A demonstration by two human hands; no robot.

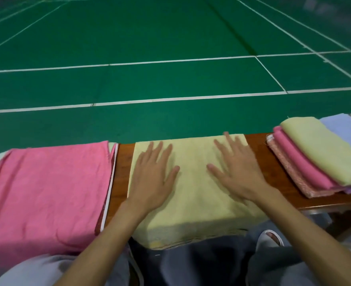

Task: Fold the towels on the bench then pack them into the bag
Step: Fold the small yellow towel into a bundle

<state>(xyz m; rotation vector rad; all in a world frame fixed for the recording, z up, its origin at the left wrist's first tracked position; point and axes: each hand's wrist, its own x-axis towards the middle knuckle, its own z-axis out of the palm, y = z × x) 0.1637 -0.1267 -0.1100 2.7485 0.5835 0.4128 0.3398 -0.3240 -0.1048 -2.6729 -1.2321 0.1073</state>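
Head view, bottom edge first: pale grey trouser legs (pixel 36 269) at lower left and lower right. Between them, dark blue-grey cloth with white piping (pixel 191 263); cannot tell whether bag or garment. Just right of that, a white open-toed slipper (pixel 270 239), toes showing.

Next up, at frame centre: pale yellow terry towel (pixel 193 205), folded to a rectangle, laid across the glossy red-brown wooden bench (pixel 121 172) and hanging over its near edge. Left hand (pixel 153 178) palm down on the towel's left half, fingers straight and slightly apart, thumb out toward the centre. Right hand (pixel 239 172) palm down on the right half, fingers straight and fanned wider, tips close to the towel's far edge. Both pressing flat, uncurled.

At frame left: large pink towel (pixel 46 193), creased and loosely spread over the bench end, draping toward the lap, with pale green and white-edged layers showing at its borders. Strip of bare wood between it and the yellow towel.

At frame right, likewise apart across bare wood: slanted stack of folded towels (pixel 325 153), pale yellow on top, then pink, then salmon patterned, with purple peeking out at the bottom. Just beyond, a lavender cloth (pixel 348 131) and a yellow corner at the frame edge.

Farthest, filling the upper half: green sports-court floor (pixel 149 38) crossed by white boundary lines, dimly lit.
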